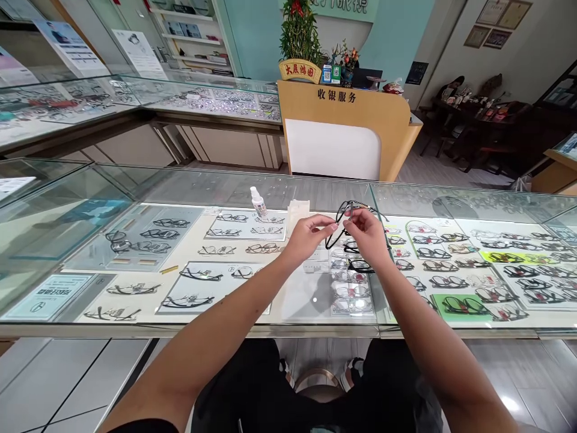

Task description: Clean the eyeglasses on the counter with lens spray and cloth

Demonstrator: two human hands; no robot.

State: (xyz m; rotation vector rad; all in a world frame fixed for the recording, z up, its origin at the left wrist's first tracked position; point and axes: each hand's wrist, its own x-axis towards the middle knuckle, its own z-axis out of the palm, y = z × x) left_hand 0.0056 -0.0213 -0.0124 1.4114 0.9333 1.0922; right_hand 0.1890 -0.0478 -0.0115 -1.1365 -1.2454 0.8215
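A pair of black-framed eyeglasses [341, 211] is held up above the glass counter, tilted, with a temple reaching to the right. My left hand [313, 233] pinches the near left side of the frame between thumb and fingers. With bent fingers, my right hand [366, 233] grips the frame around its middle, hiding part of it. On the counter to the left stands a small white bottle [258, 202] with a pointed cap. Beside it lies a pale cloth or paper [298, 208], close behind my left hand.
Under the glass counter top [314, 326] lie rows of eyeglasses, some on a green card [464, 319]. A yellow strip [169, 269] lies at the left. Beyond are a wooden cashier desk [396, 108] with a plant [300, 36], and another glass display case [216, 99].
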